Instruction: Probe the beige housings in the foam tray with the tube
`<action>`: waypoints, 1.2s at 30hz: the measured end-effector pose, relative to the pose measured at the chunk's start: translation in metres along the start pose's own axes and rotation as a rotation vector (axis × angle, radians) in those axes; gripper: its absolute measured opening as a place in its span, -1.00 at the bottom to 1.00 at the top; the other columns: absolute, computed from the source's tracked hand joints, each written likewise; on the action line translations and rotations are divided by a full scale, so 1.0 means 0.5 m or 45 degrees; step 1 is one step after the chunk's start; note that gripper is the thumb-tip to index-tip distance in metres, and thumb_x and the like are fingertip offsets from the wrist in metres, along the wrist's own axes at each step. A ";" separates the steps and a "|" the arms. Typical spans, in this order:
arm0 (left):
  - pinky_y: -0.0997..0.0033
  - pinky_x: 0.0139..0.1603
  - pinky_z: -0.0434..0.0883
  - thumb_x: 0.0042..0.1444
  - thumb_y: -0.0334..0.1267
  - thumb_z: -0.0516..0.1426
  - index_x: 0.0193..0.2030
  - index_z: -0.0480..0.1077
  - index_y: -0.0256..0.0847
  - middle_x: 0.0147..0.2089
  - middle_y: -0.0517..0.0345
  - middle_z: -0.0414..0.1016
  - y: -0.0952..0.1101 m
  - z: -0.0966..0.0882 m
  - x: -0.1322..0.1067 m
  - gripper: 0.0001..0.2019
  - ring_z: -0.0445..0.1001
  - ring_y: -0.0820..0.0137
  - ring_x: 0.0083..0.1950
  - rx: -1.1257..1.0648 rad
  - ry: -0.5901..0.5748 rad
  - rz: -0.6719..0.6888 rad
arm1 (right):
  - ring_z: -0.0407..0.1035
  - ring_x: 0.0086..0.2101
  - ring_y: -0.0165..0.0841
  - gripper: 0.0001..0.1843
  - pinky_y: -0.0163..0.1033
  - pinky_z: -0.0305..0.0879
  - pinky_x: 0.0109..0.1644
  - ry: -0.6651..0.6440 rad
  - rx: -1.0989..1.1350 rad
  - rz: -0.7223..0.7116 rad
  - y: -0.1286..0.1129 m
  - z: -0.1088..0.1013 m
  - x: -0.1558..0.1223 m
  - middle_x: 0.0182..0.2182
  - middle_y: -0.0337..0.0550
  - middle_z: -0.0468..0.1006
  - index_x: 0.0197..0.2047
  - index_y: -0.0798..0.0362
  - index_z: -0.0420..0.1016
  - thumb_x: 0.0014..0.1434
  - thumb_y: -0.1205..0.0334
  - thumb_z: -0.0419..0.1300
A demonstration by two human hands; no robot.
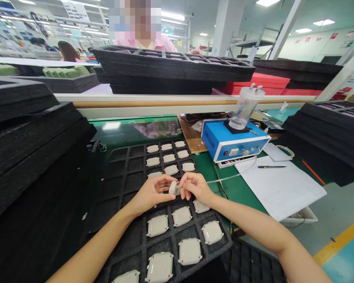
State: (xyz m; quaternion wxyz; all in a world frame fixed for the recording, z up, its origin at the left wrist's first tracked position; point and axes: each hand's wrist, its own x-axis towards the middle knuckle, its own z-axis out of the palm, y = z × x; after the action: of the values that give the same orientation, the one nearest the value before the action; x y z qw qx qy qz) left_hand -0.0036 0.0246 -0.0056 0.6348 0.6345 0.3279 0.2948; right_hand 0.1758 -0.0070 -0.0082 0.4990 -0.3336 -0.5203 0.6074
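Note:
My left hand [153,192] pinches a small cream plastic module [174,188] above a black felt tray [120,184]. My right hand [196,186] sits just beside it, with its fingertips at the module's edge. A thin clear tube [230,177] runs into those fingers from a blue dispenser unit [234,141], and its tip is hidden by the fingers. Several matching cream modules [157,226] lie in the tray's square pockets, both below and beyond my hands. A clear syringe barrel [244,108] stands on top of the blue unit.
Tall stacks of black foam trays [26,157] rise on my left, and another stack [321,137] stands on my right. A ruled paper sheet [279,188] with a pen [271,166] lies on the green bench mat [206,169]. A person in a pink top [144,45] stands beyond the far trays.

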 end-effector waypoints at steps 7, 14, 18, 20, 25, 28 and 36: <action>0.26 0.00 0.41 -0.24 -0.38 0.35 -0.20 0.41 -0.27 -0.20 0.09 0.52 0.003 0.000 0.000 -0.61 0.50 0.31 -0.14 -0.008 -0.002 -0.005 | 0.17 -0.78 -0.56 -0.92 -0.45 0.08 -0.68 -0.014 -0.005 -0.006 0.002 -0.002 0.000 -0.75 -0.33 0.44 -0.51 0.11 0.35 -0.09 0.27 0.14; 0.33 -0.03 0.41 -0.23 -0.41 0.34 -0.21 0.41 -0.27 -0.21 0.13 0.52 0.004 0.000 -0.001 -0.62 0.50 0.36 -0.16 -0.025 -0.006 -0.016 | 0.17 -0.77 -0.56 -0.93 -0.45 0.07 -0.68 -0.032 -0.018 -0.014 0.005 -0.005 0.001 -0.74 -0.32 0.43 -0.49 0.12 0.35 -0.06 0.28 0.13; 0.33 -0.02 0.41 -0.23 -0.42 0.34 -0.20 0.40 -0.27 -0.20 0.12 0.52 0.003 0.000 0.000 -0.61 0.50 0.37 -0.16 -0.024 -0.008 -0.019 | 0.17 -0.77 -0.56 -0.93 -0.45 0.08 -0.68 -0.023 -0.018 -0.015 0.003 -0.004 0.000 -0.74 -0.31 0.44 -0.49 0.12 0.35 -0.07 0.29 0.12; 0.32 -0.01 0.41 -0.23 -0.42 0.34 -0.19 0.40 -0.27 -0.19 0.11 0.52 0.002 0.000 0.000 -0.61 0.50 0.36 -0.15 -0.026 -0.010 -0.014 | 0.17 -0.77 -0.56 -0.93 -0.45 0.08 -0.68 -0.024 -0.016 -0.012 0.002 -0.004 0.000 -0.74 -0.31 0.44 -0.49 0.12 0.35 -0.08 0.29 0.12; 0.31 -0.01 0.41 -0.23 -0.41 0.35 -0.19 0.41 -0.27 -0.20 0.11 0.52 0.002 0.000 -0.001 -0.61 0.50 0.36 -0.15 -0.027 -0.017 -0.007 | 0.17 -0.78 -0.56 -0.94 -0.45 0.08 -0.68 -0.026 -0.007 -0.023 0.002 -0.002 -0.001 -0.74 -0.31 0.44 -0.49 0.12 0.35 -0.08 0.30 0.12; 0.30 0.00 0.40 -0.23 -0.41 0.35 -0.20 0.41 -0.27 -0.20 0.11 0.52 0.002 0.000 -0.001 -0.61 0.50 0.34 -0.15 -0.025 -0.013 -0.013 | 0.18 -0.78 -0.56 -0.94 -0.45 0.09 -0.68 -0.027 -0.006 -0.021 0.002 -0.002 -0.001 -0.74 -0.31 0.44 -0.49 0.12 0.35 -0.09 0.30 0.11; 0.35 -0.02 0.40 -0.21 -0.41 0.34 -0.19 0.40 -0.26 -0.20 0.14 0.51 0.003 0.000 -0.002 -0.62 0.49 0.38 -0.15 -0.018 -0.029 -0.015 | 0.18 -0.78 -0.55 -0.93 -0.45 0.09 -0.68 -0.034 -0.016 -0.004 0.002 -0.004 0.000 -0.74 -0.32 0.44 -0.49 0.12 0.35 -0.09 0.30 0.10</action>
State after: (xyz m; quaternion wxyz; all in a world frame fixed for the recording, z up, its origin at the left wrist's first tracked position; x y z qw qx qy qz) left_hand -0.0042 0.0240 -0.0043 0.6448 0.6312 0.3223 0.2862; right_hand 0.1775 -0.0062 -0.0098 0.4908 -0.3278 -0.5311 0.6079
